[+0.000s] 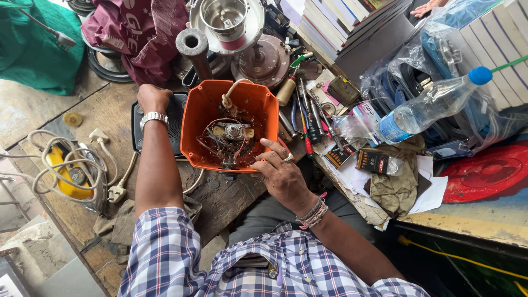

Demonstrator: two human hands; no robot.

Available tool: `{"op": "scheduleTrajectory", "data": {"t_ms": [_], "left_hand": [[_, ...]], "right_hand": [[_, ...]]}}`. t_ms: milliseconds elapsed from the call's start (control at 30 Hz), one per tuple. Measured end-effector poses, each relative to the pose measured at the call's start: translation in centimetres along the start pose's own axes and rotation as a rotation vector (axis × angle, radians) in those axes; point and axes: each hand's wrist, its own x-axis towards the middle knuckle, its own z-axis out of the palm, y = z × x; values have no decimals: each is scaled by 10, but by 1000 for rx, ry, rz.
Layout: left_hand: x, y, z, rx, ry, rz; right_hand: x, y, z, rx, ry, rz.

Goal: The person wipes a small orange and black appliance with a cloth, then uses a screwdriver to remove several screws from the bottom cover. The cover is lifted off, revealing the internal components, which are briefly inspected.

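Observation:
An orange plastic appliance housing (pixel 201 118) lies open side up on a wooden workbench, showing a small motor (pixel 233 131) and tangled wires inside. My right hand (pixel 281 171) rests on its near right rim, fingers reaching into the shell; it wears a ring and wrist threads. My left hand (pixel 153 98), with a metal watch, is closed over the far left corner of the housing, next to a black ribbed panel (pixel 175 122) lying under it.
Screwdrivers and pliers (pixel 307 118) lie right of the housing. A steel mixer jar (pixel 226 21) and a motor base (pixel 264 58) stand behind. A water bottle (pixel 426 107), stacked books (pixel 341 22), a yellow device with white cord (pixel 66 165) and a green bag (pixel 38 44) surround the bench.

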Motion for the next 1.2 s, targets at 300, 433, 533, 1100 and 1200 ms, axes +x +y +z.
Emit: {"op": "scheduleTrajectory", "data": {"t_ms": [300,433,533,1100,1200], "left_hand": [[-4,2,3,29,70,107],[-6,-7,-9,-108,44,136],[-1,-11,-21,-133,50,233],[23,-55,-81,72,30,189],[22,-50,-78,161,67,283]], "right_hand": [[3,-1,-1,-28,10,-14],[2,1,1,11,-27,5],[1,3,3,-7,-27,19],[1,2,8,-18,-62,10],[1,2,7,-12,-75,18]]}}
